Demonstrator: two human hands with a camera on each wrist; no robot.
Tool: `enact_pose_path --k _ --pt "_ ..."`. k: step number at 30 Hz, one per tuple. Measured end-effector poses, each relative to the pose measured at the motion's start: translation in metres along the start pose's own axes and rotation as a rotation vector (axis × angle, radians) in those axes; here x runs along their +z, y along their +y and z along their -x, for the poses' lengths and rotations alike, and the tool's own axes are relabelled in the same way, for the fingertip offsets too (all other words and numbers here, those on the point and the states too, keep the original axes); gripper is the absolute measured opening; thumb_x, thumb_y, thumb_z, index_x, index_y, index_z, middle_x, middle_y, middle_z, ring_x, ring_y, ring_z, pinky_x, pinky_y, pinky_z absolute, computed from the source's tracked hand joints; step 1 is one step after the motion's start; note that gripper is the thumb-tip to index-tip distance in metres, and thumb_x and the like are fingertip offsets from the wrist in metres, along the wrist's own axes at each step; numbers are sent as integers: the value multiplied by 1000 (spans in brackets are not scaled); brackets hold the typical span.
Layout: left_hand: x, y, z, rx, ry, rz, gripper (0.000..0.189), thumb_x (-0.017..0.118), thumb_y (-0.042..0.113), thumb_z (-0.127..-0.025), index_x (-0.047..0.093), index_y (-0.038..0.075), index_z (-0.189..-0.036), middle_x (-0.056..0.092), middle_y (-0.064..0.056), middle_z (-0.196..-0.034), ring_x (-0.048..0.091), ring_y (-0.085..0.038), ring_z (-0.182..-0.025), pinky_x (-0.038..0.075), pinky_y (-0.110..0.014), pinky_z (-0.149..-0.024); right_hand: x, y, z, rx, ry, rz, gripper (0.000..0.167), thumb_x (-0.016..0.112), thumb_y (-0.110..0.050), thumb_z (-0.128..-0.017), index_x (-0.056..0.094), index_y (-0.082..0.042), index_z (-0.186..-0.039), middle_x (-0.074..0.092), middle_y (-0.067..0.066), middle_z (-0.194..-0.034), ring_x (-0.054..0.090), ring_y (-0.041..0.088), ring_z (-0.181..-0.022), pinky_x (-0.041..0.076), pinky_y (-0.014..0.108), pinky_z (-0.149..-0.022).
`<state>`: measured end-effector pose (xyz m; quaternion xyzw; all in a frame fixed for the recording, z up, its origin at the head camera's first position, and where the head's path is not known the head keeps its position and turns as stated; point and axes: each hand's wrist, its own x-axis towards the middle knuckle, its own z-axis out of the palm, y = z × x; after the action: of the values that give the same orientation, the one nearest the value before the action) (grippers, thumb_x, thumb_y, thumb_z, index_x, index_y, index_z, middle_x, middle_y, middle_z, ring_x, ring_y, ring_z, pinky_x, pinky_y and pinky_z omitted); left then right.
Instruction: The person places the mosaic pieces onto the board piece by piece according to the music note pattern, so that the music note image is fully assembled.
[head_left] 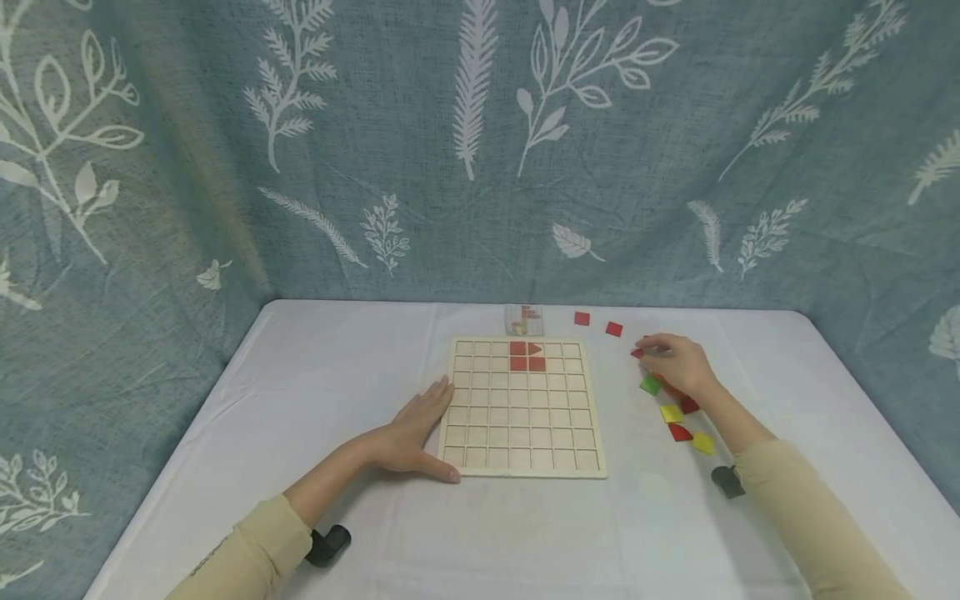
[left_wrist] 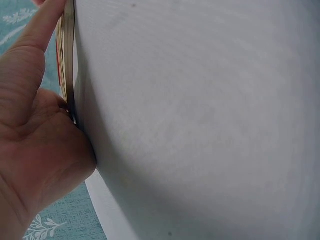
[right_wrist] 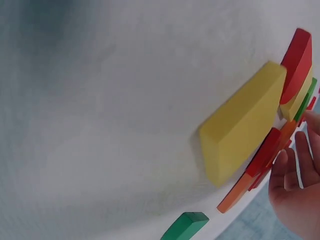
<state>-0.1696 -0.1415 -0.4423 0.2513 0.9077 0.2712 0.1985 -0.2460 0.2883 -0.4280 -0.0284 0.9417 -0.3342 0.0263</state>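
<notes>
A square wooden grid board (head_left: 522, 417) lies flat on the white table. Several red pieces (head_left: 518, 363), squares and a triangle, fill cells near its top edge. My left hand (head_left: 408, 429) lies spread along the board's left side, fingertips at the edge and thumb by the near left corner; the left wrist view shows the thumb (left_wrist: 25, 75) against the board's side (left_wrist: 70, 60). Off to the board's right, my right hand (head_left: 678, 367) pinches a small red piece (head_left: 637, 353) between thumb and index finger. Curled fingers show in the right wrist view, where the pinched piece is hidden.
Loose pieces lie under and beside the right forearm: green (head_left: 650, 384), yellow (head_left: 671, 414), red (head_left: 680, 432) and a yellow one (head_left: 702, 442). Two red squares (head_left: 582, 318) lie behind the board's right corner. A small pattern card (head_left: 523, 320) touches the board's far side. A patterned curtain (head_left: 480, 208) hangs behind.
</notes>
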Motion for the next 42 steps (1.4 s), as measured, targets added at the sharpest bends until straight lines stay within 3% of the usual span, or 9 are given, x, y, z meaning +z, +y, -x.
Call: enact_pose_path --k 13,22,31,35,42 --pt "0 0 1 4 -3 8 130 81 55 -69 3 -3 -154 -5 -18 -162 -5 -30 -149 -2 -46 -120 1 0 -5 13 -19 23 29 61 -12 -96 64 -1 -123 60 22 -124 53 39 -112 51 51 -95" --pt "-1 0 2 18 -11 16 129 82 54 -70 2 -4 -154 -6 -19 -162 -6 -30 -149 -2 -46 -120 7 -4 -4 39 3 -63 36 66 -20 -95 62 -2 -126 61 21 -126 55 36 -114 50 48 -96" --pt "-2 0 2 13 -9 24 130 83 53 -70 2 -4 -154 -6 -19 -162 -5 -31 -149 -1 -47 -120 31 -33 -7 -3 -29 -150 35 71 -27 -91 68 -6 -120 66 13 -120 58 30 -111 51 43 -91" --pt "-2 0 2 12 -13 19 129 83 53 -70 2 -3 -154 -6 -18 -162 -6 -30 -149 -1 -46 -120 43 -53 -6 -33 -53 -166 33 73 -27 -89 70 -7 -115 69 10 -110 60 27 -105 51 43 -91" --pt "-2 0 2 12 -11 20 129 83 53 -70 2 -4 -154 -6 -18 -162 -5 -30 -149 -2 -46 -120 62 -74 -8 -146 -68 -145 25 77 -24 -86 73 -9 -105 71 3 -98 63 22 -95 53 41 -86"
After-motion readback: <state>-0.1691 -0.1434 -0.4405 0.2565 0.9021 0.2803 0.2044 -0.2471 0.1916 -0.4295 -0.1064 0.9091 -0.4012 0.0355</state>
